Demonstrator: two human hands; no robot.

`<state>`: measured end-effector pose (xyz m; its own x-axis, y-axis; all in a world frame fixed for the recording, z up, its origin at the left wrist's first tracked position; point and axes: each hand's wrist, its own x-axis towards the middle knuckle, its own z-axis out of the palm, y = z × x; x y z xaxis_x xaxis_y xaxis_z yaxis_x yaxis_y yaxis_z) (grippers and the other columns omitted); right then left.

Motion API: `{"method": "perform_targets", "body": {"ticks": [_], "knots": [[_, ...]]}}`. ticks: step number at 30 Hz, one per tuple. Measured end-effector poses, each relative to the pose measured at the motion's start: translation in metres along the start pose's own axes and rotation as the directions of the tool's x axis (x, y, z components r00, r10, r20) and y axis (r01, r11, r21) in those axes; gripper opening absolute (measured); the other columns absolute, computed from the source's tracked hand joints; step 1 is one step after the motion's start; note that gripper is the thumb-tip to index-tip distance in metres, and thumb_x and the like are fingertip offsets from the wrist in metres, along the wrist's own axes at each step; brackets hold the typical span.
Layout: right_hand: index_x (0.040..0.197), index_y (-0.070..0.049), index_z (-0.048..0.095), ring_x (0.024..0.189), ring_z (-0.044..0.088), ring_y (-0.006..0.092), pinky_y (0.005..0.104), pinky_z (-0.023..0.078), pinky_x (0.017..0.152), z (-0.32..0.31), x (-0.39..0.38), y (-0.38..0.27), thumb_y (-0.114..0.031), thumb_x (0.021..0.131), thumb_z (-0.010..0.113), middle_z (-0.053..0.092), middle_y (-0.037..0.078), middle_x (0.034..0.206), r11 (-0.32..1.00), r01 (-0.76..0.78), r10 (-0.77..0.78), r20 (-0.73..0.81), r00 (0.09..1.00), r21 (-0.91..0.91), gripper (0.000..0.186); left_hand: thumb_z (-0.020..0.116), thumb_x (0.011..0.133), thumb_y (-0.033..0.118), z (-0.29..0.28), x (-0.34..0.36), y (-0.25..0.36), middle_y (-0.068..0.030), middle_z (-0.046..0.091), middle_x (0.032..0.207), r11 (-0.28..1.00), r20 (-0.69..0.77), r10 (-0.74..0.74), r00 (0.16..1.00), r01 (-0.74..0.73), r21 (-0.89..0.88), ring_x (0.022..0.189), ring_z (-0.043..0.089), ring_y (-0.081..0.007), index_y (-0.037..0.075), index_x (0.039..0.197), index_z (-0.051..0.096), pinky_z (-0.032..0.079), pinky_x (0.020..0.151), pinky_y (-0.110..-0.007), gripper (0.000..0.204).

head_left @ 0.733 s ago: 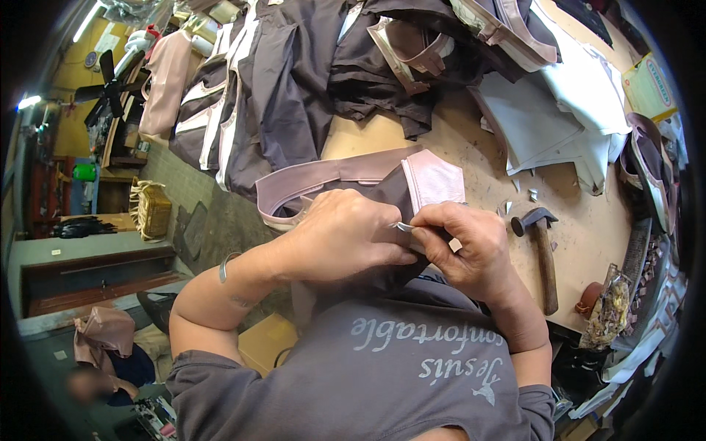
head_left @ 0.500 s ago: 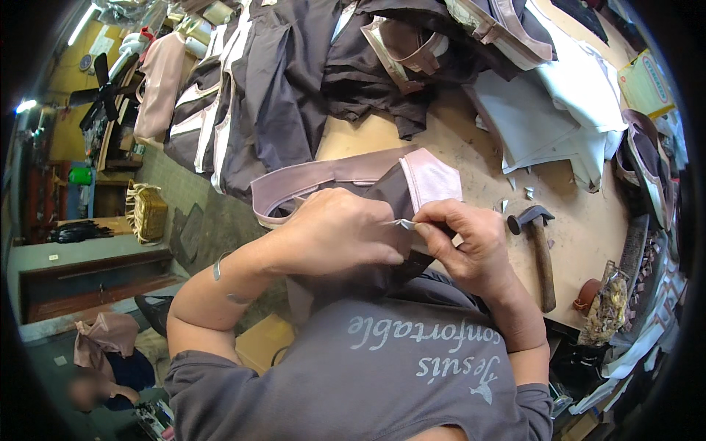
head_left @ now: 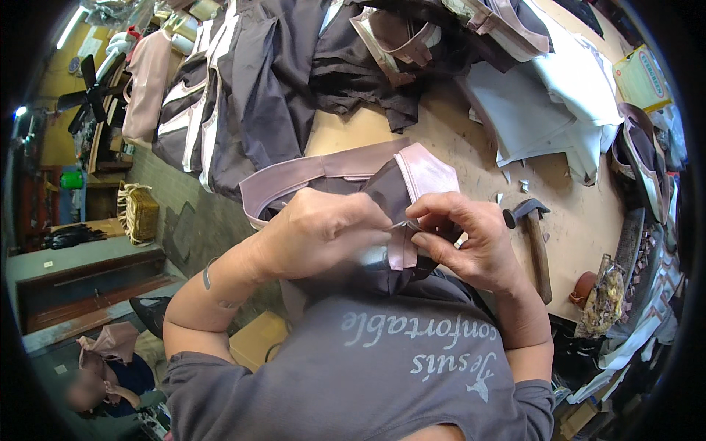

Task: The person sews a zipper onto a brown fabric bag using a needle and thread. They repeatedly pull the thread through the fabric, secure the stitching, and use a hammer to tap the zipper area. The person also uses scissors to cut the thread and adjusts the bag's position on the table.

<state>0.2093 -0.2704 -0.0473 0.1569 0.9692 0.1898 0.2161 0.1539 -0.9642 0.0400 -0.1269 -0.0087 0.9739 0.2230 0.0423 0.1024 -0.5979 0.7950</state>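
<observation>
A sewn piece of dark fabric with pink bands [head_left: 323,167], which looks like part of a bag, lies at the table's near edge against my body. Over it, my left hand [head_left: 320,228] is closed in a pinch, its lower fingers smeared by motion. Opposite, my right hand [head_left: 471,239] pinches too, thumb close to forefinger. Between the fingertips of both hands runs a thin pale strip [head_left: 401,223], too small to tell its kind. Just right of my right hand, a hammer [head_left: 542,257] with a wooden handle rests on the table.
Dark cut fabric pieces with white edging [head_left: 261,88] hang over the far left of the table [head_left: 581,220]. White sheets [head_left: 526,110] lie at the far right. A clear bag of small bits [head_left: 603,298] stands on the right edge. A person [head_left: 114,375] sits at lower left.
My left hand has drawn slightly away from my right hand and its wrist has turned. The strip between them looks thinner. A pale patch now shows on the fabric below. The whole view has shifted slightly.
</observation>
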Motion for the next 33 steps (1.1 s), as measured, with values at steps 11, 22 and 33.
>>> {"method": "perform_targets", "body": {"ticks": [11, 22, 33], "knots": [[0.088, -0.004, 0.063, 0.062, 0.059, 0.0228, 0.0304, 0.047, 0.057, -0.003, -0.010, 0.016, 0.005, 0.069, 0.060, 0.059, 0.008, 0.072, 0.967, 0.236, -0.217, 0.168, 0.962, -0.099, 0.021, 0.061, 0.067, 0.003, 0.015, -0.011, -0.020, -0.0103, 0.062, 0.080, 0.954, 0.089, 0.297, 0.951, -0.300, 0.026, 0.067, 0.064, -0.0246, 0.004, 0.088, 0.060, 0.053, 0.056, -0.031, 0.021], [0.079, -0.001, 0.063, 0.064, 0.061, 0.0269, 0.0342, 0.047, 0.059, -0.001, -0.004, 0.010, -0.014, 0.084, 0.058, 0.062, 0.012, 0.071, 0.995, -0.095, 0.086, 0.302, 0.949, 0.015, 0.015, 0.065, 0.073, 0.003, 0.020, -0.009, -0.008, -0.0113, 0.061, 0.075, 0.882, 0.223, 0.393, 0.892, -0.434, 0.181, 0.056, 0.062, -0.0196, 0.000, 0.084, 0.059, 0.052, 0.045, -0.026, 0.012], [0.076, -0.003, 0.059, 0.063, 0.058, 0.0303, 0.0370, 0.046, 0.056, 0.001, -0.008, 0.011, -0.014, 0.078, 0.062, 0.058, 0.011, 0.068, 0.993, 0.030, 0.014, 0.357, 0.934, -0.117, 0.012, 0.066, 0.080, 0.017, 0.026, -0.007, -0.010, -0.0092, 0.064, 0.073, 0.975, 0.195, -0.108, 0.975, 0.142, -0.170, 0.062, 0.064, -0.0203, 0.003, 0.090, 0.061, 0.049, 0.056, -0.027, 0.018]]}}
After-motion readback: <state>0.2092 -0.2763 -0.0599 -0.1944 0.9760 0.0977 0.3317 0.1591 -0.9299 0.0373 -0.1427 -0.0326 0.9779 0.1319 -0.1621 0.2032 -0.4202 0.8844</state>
